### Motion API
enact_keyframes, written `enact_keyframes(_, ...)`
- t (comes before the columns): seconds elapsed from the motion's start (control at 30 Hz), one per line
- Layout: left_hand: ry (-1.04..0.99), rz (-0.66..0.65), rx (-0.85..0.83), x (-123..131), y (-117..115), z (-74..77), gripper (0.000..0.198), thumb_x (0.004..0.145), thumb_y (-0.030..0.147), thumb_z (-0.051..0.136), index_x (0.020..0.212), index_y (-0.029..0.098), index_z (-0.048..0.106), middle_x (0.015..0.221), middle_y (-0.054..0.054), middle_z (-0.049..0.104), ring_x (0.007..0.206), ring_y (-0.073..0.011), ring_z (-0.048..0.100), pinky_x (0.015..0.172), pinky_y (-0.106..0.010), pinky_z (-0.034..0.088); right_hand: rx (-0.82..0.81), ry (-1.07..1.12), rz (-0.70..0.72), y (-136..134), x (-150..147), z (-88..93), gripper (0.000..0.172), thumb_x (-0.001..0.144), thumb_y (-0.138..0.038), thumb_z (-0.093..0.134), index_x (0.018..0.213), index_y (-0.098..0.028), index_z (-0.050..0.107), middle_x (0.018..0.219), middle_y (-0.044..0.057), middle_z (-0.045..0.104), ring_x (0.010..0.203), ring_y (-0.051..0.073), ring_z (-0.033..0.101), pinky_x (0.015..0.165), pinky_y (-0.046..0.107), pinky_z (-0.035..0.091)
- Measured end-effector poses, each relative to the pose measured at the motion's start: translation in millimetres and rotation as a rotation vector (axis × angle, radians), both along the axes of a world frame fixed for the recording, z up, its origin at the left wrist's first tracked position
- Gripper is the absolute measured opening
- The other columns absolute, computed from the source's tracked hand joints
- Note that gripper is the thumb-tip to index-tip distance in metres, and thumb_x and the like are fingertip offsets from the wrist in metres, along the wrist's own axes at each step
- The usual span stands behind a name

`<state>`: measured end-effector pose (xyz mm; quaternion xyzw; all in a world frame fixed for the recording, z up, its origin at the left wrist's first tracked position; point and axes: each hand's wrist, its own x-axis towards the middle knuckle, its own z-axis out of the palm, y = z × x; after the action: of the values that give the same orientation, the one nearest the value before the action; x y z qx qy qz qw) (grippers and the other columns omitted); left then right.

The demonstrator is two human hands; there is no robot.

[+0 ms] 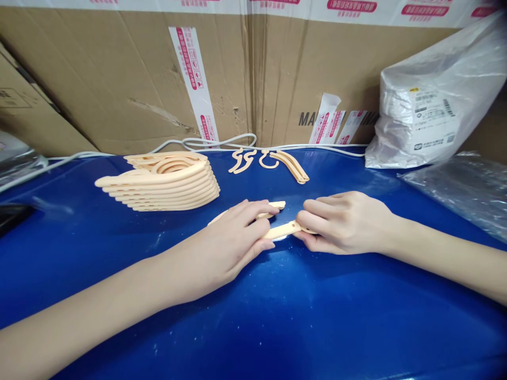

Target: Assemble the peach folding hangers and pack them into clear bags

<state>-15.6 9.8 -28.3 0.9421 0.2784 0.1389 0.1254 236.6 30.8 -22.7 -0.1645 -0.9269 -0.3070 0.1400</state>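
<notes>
Cream plastic hanger parts lie between my two hands over the blue table. My left hand point(233, 237) is closed around a hanger arm point(283, 230), a flat strip with a small hole near its end. Another cream hanger piece point(277, 205) sticks out beyond the fingers of that hand. My right hand point(344, 224) pinches a cream piece at the holed end of the strip; the fingers hide most of it, so its shape cannot be told. The two pieces meet or overlap at the right fingertips.
A stack of cream folded hangers point(170, 184) stands at the left. Loose hooks point(269, 160) and hanger arms point(291, 168) lie at the back. A white cable point(225, 142) runs before cardboard boxes point(138, 68). A labelled plastic-wrapped package point(415, 116) sits back right on the blue table point(257, 327).
</notes>
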Motion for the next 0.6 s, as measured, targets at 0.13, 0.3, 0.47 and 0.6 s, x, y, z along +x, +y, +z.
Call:
enact_keyframes(0.13, -0.01, 0.002, -0.04, -0.3, -0.4, 1.4, 0.027, 0.105, 0.029, 0.032, 0.097, 0.019, 0.055, 0.143, -0.008, 0.046, 0.139, -0.0198, 0.035, 0.117, -0.04, 0.032, 0.03, 0.001, 0.012, -0.5, 0.5, 0.5, 0.032, 0.1, -0.03, 0.039, 0.072, -0.02, 0.051, 0.057, -0.004, 0.054, 0.045, 0.012, 0.048, 0.047, 0.029, 0.033)
enact_keyframes(0.3, -0.035, 0.006, -0.052, -0.6, -0.5, 1.7, 0.026, 0.104, 0.03, 0.035, 0.093, 0.02, 0.056, 0.143, -0.008, 0.047, 0.138, -0.0218, 0.038, 0.116, -0.042, 0.033, 0.007, -0.005, 0.016, -0.1, 0.3, -1.0, 0.033, 0.101, -0.03, 0.037, 0.073, -0.02, 0.051, 0.057, -0.004, 0.053, 0.046, 0.011, 0.048, 0.047, 0.028, 0.033)
enact_keyframes(0.47, -0.053, 0.041, -0.075, -1.4, 0.0, 4.1, 0.025, 0.102, 0.035, 0.041, 0.089, 0.02, 0.057, 0.143, -0.008, 0.049, 0.139, -0.0258, 0.038, 0.115, -0.048, 0.033, -0.058, -0.014, 0.077, 1.2, 3.5, -0.7, 0.032, 0.101, -0.03, 0.034, 0.075, -0.02, 0.05, 0.059, -0.003, 0.052, 0.046, 0.011, 0.045, 0.046, 0.028, 0.032)
enact_keyframes(0.6, -0.147, 0.118, -0.151, -1.4, -1.2, 6.7, 0.024, 0.101, 0.037, 0.042, 0.095, 0.022, 0.059, 0.14, -0.006, 0.051, 0.138, -0.026, 0.038, 0.113, -0.046, 0.035, -0.181, -0.017, 0.197, -4.2, 5.6, 0.4, 0.021, 0.091, -0.022, 0.036, 0.078, -0.02, 0.051, 0.061, -0.002, 0.048, 0.049, 0.013, 0.041, 0.045, 0.029, 0.031)
